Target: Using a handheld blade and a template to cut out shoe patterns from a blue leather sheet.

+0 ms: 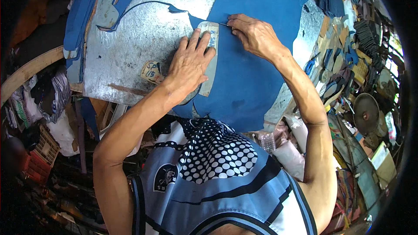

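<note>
- Patterned sleeveless top (pixel 217 187), nearest
- Left hand (pixel 189 63), fingers slightly spread, rests on the pale template (pixel 211 74), long axis running away from the body, atop blue sheet (pixel 257 87)
- Right hand (pixel 257 37), right of the template's far end, pinches a thin blade (pixel 224 25)
- Small card (pixel 152 71) left of left hand, whose fingertips might obstruct

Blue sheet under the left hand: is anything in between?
Yes, a pale grey template lies on the blue sheet, partly beneath the left hand.
</note>
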Available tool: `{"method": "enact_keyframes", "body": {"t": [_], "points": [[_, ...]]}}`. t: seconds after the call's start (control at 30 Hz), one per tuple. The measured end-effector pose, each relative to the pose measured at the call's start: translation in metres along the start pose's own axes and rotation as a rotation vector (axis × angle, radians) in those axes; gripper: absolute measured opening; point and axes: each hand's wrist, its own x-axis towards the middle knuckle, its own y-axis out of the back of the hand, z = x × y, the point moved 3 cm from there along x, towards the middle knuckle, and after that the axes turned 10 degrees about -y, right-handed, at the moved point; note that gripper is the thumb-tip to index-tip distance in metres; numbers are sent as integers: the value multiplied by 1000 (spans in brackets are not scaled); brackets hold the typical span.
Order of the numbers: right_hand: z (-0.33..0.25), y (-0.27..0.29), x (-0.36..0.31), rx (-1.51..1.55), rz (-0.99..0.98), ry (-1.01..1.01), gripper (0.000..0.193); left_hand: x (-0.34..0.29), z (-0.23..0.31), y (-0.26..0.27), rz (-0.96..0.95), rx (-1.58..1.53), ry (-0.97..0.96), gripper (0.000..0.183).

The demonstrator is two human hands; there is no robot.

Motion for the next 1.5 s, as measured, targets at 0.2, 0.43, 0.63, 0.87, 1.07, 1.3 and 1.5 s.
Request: {"method": "enact_keyframes", "body": {"t": [0.2, 0.43, 0.63, 0.87, 1.07, 1.3, 1.5], "points": [[2, -2, -1, 33, 28, 5, 23, 0, 0, 1, 9, 8, -38, 75], [-19, 9, -30, 839, 185, -588, 36, 2, -3, -10, -3, 19, -39, 80], [-48, -45, -49, 594, 415, -514, 35, 4, 0, -11, 56, 46, -59, 98], [-60, -61, -45, 506, 478, -581, 34, 3, 0, -13, 14, 109, -77, 110], [-64, -59, -43, 466, 465, -612, 34, 4, 0, -13, -23, 130, -68, 111], [-64, -52, -37, 365, 353, -669, 34, 6, -2, -14, -50, 167, -70, 113], [-67, -57, -45, 392, 379, -667, 34, 5, 0, -16, -33, 168, -81, 113]]}}
